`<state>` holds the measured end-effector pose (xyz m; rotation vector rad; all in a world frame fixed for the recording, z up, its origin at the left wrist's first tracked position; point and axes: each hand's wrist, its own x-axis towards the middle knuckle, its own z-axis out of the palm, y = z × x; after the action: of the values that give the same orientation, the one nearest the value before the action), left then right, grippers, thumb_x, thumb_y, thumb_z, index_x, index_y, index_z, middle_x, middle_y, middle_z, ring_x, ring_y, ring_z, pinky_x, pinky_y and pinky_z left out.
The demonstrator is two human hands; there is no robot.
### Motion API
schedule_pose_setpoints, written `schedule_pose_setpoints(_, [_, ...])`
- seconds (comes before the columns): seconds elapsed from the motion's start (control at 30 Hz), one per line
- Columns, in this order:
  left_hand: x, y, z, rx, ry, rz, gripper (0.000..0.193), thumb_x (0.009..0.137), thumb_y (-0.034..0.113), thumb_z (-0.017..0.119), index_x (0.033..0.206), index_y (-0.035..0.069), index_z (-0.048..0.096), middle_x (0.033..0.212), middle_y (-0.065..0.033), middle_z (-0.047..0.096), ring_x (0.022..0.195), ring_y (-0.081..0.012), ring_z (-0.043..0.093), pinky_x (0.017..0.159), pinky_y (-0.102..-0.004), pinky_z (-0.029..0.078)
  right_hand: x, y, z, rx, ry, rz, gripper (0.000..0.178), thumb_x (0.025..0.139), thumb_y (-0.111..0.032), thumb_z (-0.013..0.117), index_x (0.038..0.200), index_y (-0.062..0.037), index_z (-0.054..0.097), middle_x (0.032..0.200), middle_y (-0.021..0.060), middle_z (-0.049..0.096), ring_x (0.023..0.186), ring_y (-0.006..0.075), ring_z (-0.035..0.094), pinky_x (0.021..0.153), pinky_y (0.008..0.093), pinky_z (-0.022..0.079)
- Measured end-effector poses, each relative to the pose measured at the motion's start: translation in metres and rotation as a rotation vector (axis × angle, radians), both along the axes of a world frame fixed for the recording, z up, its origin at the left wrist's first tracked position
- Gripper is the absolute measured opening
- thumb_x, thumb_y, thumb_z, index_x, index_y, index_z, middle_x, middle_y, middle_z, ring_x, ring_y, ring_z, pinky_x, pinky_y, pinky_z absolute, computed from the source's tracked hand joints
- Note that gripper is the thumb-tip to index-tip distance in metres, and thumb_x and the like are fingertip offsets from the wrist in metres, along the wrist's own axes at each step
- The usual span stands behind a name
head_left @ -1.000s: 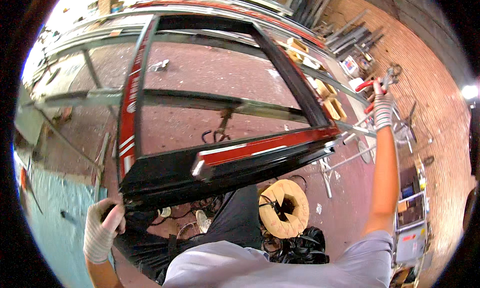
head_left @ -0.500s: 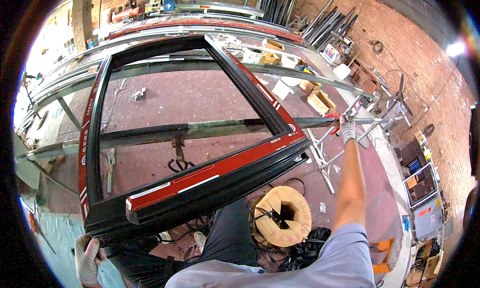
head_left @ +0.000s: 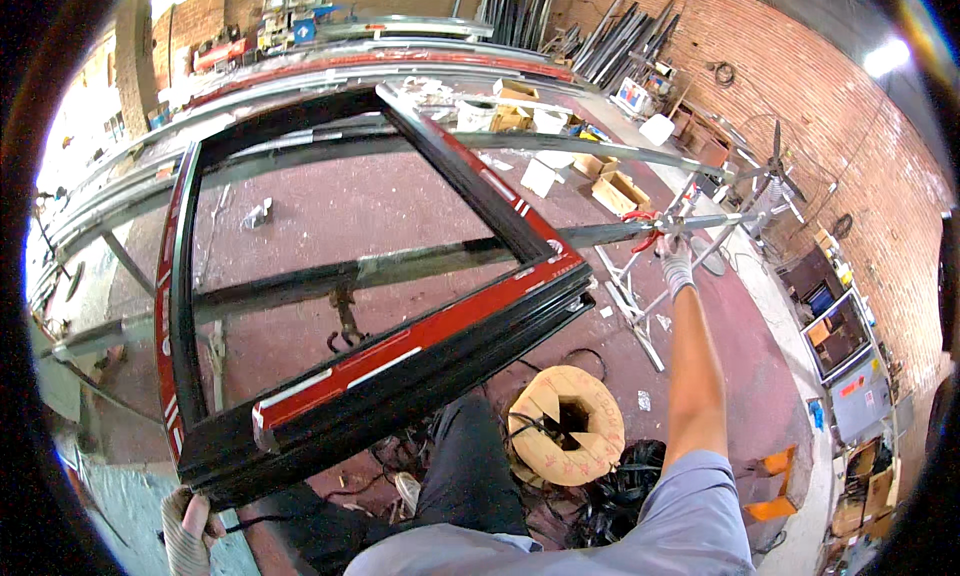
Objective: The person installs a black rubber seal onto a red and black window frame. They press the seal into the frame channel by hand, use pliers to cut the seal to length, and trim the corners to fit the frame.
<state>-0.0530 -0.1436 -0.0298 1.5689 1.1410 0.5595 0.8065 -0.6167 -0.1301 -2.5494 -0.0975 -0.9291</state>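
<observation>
A large black window or door frame (head_left: 400, 376) with red printed film on its faces slants across the view, over dark rails. My left hand (head_left: 188, 531), in a pale knitted fingerless glove, is closed at its near left corner, and a thin black strip shows beside the thumb. My right arm reaches far forward to the right. My right hand (head_left: 678, 259), gloved the same way, has its fingers stretched out beside a red-handled hand tool (head_left: 642, 228) on the rail (head_left: 712, 222). The exact contact there is too small to tell.
A cardboard-sided reel (head_left: 540, 454) stands by my legs, with black strip (head_left: 632, 486) heaped beside it. Cardboard boxes (head_left: 618, 193) and a fan (head_left: 776, 171) are beyond the rails. Long profiles (head_left: 620, 51) lean on the brick wall. An orange bracket (head_left: 772, 486) lies at right.
The view has shifted, so the background sits further left. The frame's near left corner and my left hand are lower. My right hand has drawn back slightly relative to the red-handled tool.
</observation>
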Motion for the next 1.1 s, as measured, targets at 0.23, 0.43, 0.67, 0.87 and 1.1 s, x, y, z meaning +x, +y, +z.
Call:
schedule_pose_setpoints(0.23, [0.015, 0.015, 0.015, -0.224, 0.037, -0.192, 0.027, 0.089, 0.029, 0.06, 0.083, 0.003, 0.061, 0.069, 0.0017, 0.056, 0.062, -0.0057, 0.05, 0.052, -0.021, 0.036, -0.252, 0.039, -0.038, 0.546, 0.976, 0.749, 0.031, 0.095, -0.03, 0.051, 0.109, -0.0055, 0.063, 0.106, 0.0103, 0.064, 0.094, 0.0233, 0.061, 0.078, 0.0366, 0.051])
schedule_pose_setpoints(0.43, [-0.003, 0.035, 0.018, -0.276, -0.004, -0.464, 0.029, 0.083, 0.033, 0.065, 0.086, 0.005, 0.063, 0.073, 0.0002, 0.061, 0.064, -0.0083, 0.055, 0.057, -0.0231, 0.044, -0.536, 0.227, 0.017, -0.297, 1.332, 1.397, 0.03, 0.096, -0.027, 0.053, 0.111, -0.002, 0.061, 0.097, 0.0099, 0.066, 0.091, 0.0192, 0.063, 0.082, 0.031, 0.05])
schedule_pose_setpoints(0.67, [-0.022, 0.046, -0.011, -0.217, -0.228, -0.552, 0.02, 0.087, 0.02, 0.067, 0.098, 0.003, 0.062, 0.084, -0.0004, 0.063, 0.077, -0.0095, 0.056, 0.07, -0.0267, 0.047, -0.672, 0.35, 0.032, 0.415, 1.405, 1.868, 0.056, 0.092, -0.051, 0.055, 0.108, 0.0022, 0.061, 0.098, 0.0111, 0.065, 0.085, 0.0155, 0.063, 0.075, 0.0277, 0.05])
schedule_pose_setpoints(0.87, [-0.023, 0.037, -0.003, -0.067, -0.262, -0.564, 0.02, 0.09, 0.019, 0.064, 0.092, -0.001, 0.062, 0.077, -0.0019, 0.061, 0.075, -0.0082, 0.052, 0.07, -0.0271, 0.046, -0.707, 0.372, 0.05, 0.703, 1.662, 1.575, 0.067, 0.086, -0.064, 0.053, 0.095, 0.0017, 0.061, 0.087, 0.0139, 0.065, 0.075, 0.02, 0.064, 0.064, 0.0314, 0.052])
schedule_pose_setpoints(1.1, [-0.024, 0.032, -0.005, -0.077, -0.33, -0.551, 0.017, 0.087, 0.017, 0.066, 0.093, 0.002, 0.062, 0.08, -0.0005, 0.062, 0.079, -0.0081, 0.055, 0.074, -0.0269, 0.047, -0.726, 0.382, 0.071, 0.83, 1.707, 1.232, 0.041, 0.09, -0.043, 0.053, 0.078, -0.0048, 0.057, 0.07, 0.0086, 0.059, 0.066, 0.0227, 0.058, 0.065, 0.0335, 0.044])
